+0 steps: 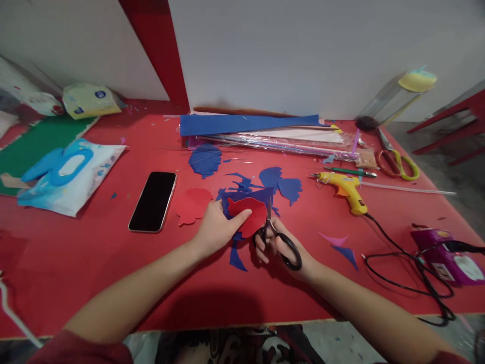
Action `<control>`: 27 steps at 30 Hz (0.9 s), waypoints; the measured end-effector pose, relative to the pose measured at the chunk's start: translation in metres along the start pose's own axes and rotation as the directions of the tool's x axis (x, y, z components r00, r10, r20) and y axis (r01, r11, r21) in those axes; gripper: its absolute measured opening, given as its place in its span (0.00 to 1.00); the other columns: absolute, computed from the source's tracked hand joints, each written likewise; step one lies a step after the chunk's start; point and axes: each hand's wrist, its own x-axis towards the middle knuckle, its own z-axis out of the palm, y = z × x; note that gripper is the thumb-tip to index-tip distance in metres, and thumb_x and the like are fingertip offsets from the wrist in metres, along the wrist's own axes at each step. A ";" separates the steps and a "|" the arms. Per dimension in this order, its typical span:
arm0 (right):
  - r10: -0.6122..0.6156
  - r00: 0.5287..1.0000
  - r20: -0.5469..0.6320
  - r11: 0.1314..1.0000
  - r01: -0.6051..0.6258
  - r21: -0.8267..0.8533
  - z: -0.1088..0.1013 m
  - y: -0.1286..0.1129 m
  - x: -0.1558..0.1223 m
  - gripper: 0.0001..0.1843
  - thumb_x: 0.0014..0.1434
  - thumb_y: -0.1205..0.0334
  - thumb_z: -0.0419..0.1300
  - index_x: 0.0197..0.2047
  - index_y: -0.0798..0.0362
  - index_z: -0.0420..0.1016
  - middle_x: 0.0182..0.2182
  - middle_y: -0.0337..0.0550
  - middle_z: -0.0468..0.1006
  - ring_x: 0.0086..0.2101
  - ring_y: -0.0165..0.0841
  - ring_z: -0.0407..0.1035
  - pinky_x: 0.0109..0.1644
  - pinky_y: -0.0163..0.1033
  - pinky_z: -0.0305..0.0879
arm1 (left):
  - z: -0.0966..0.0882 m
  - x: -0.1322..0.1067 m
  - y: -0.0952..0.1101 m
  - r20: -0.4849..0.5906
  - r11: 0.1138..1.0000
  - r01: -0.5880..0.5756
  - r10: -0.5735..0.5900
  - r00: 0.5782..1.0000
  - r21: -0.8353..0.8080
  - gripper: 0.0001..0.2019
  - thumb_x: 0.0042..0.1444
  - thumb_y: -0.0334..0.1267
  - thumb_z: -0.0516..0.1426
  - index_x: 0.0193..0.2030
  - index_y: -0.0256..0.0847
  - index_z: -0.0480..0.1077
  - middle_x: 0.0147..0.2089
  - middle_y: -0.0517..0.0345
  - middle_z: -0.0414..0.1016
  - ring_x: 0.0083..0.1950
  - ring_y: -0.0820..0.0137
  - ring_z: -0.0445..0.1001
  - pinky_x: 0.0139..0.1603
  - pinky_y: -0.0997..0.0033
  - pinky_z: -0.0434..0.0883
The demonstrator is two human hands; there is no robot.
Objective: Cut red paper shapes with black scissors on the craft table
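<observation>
My left hand (219, 228) pinches a red paper shape (250, 215) laid over a blue sheet (246, 196), just above the red table (113, 263). My right hand (282, 248) has its fingers through the black handles of a pair of scissors (278, 237). The blades point up into the right edge of the red and blue paper. Blue offcuts (237, 258) lie below the hands. A separate red cut-out (192, 205) rests to the left of my left hand.
A black phone (153, 200) lies left of centre. Blue cut shapes (281, 183), a yellow glue gun (346, 188) with a black cord (409, 273), red-and-yellow scissors (396, 163), a stack of paper sheets (265, 132), a purple box (449, 255) and wipe packs (68, 174) are spread around.
</observation>
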 end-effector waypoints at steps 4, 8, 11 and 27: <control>-0.007 1.000 -0.002 1.000 0.007 -0.009 -0.001 0.001 0.000 0.17 0.58 0.45 0.56 0.40 0.48 0.57 0.29 0.33 0.62 0.22 0.24 0.60 0.30 0.38 0.63 | 0.001 -0.001 0.000 -0.023 1.000 -0.014 0.014 1.000 0.002 0.10 0.48 0.39 0.58 0.32 0.33 0.73 0.35 0.48 0.80 0.37 0.62 0.78 0.38 0.66 0.74; -0.009 1.000 -0.009 0.999 0.008 -0.050 -0.001 0.000 0.001 0.19 0.57 0.44 0.56 0.41 0.48 0.57 0.28 0.33 0.61 0.21 0.24 0.59 0.28 0.36 0.62 | 0.000 -0.001 0.001 -0.028 1.000 -0.022 0.022 0.999 0.022 0.08 0.48 0.38 0.58 0.32 0.34 0.73 0.34 0.51 0.81 0.36 0.63 0.78 0.39 0.66 0.75; -0.017 1.000 -0.010 0.997 0.016 -0.075 -0.001 -0.001 0.001 0.18 0.58 0.44 0.55 0.40 0.48 0.57 0.27 0.33 0.61 0.21 0.24 0.59 0.27 0.35 0.61 | 0.000 -0.001 0.002 -0.034 0.999 -0.026 0.027 0.999 0.032 0.08 0.48 0.38 0.58 0.32 0.34 0.73 0.34 0.50 0.81 0.36 0.63 0.78 0.39 0.66 0.75; 0.008 1.000 -0.009 0.997 -0.009 -0.073 -0.003 0.001 0.001 0.19 0.56 0.44 0.57 0.40 0.47 0.56 0.24 0.30 0.61 0.18 0.22 0.56 0.23 0.32 0.56 | -0.006 0.001 0.004 -0.036 0.986 -0.031 0.037 0.999 0.163 0.11 0.47 0.41 0.58 0.30 0.32 0.74 0.31 0.46 0.80 0.33 0.62 0.77 0.36 0.63 0.73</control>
